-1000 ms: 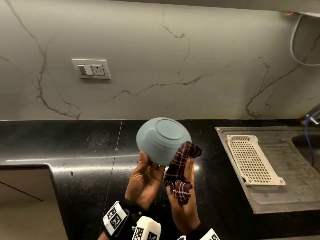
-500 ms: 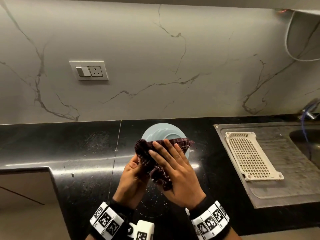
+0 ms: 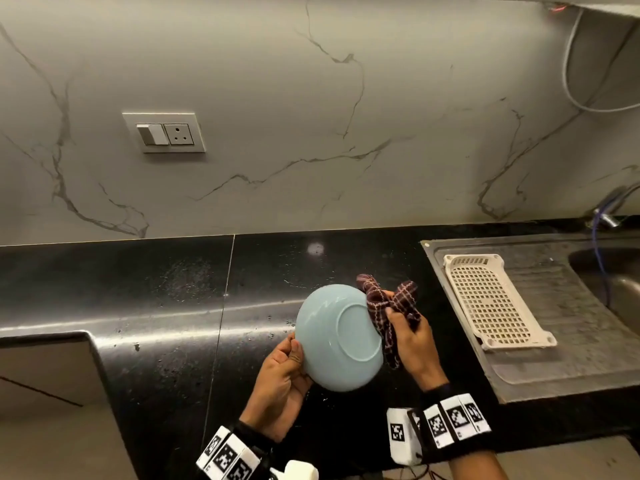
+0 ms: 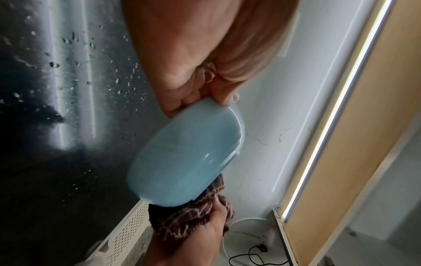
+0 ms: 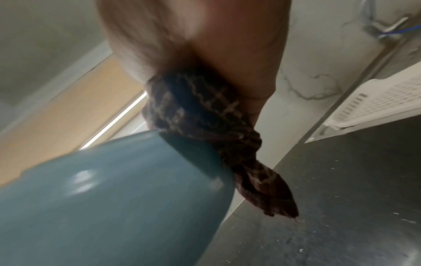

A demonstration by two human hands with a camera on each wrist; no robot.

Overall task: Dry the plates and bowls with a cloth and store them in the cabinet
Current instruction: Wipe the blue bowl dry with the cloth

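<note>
A pale blue bowl (image 3: 337, 337) is held above the black counter, its underside and foot ring turned up toward me. My left hand (image 3: 282, 375) grips its lower left rim, thumb on the outside (image 4: 224, 98). My right hand (image 3: 408, 337) clutches a bunched dark red checked cloth (image 3: 386, 304) and presses it against the bowl's right edge. In the left wrist view the cloth (image 4: 193, 219) sits under the bowl (image 4: 184, 158). The right wrist view is blurred; it shows the cloth (image 5: 205, 122) beside the bowl (image 5: 114, 198). The bowl's inside is hidden.
A black stone counter (image 3: 166, 306) carries water droplets. To the right a steel drainboard (image 3: 571, 341) bears a cream perforated tray (image 3: 491, 299); a sink basin (image 3: 616, 275) and tap (image 3: 609, 213) lie beyond. A switch and socket plate (image 3: 164, 133) is on the marble wall.
Half a second ago the right hand lay over the bowl's underside with the cloth; it has slid to the right edge, uncovering the base. The bowl has also tilted and dropped slightly.
</note>
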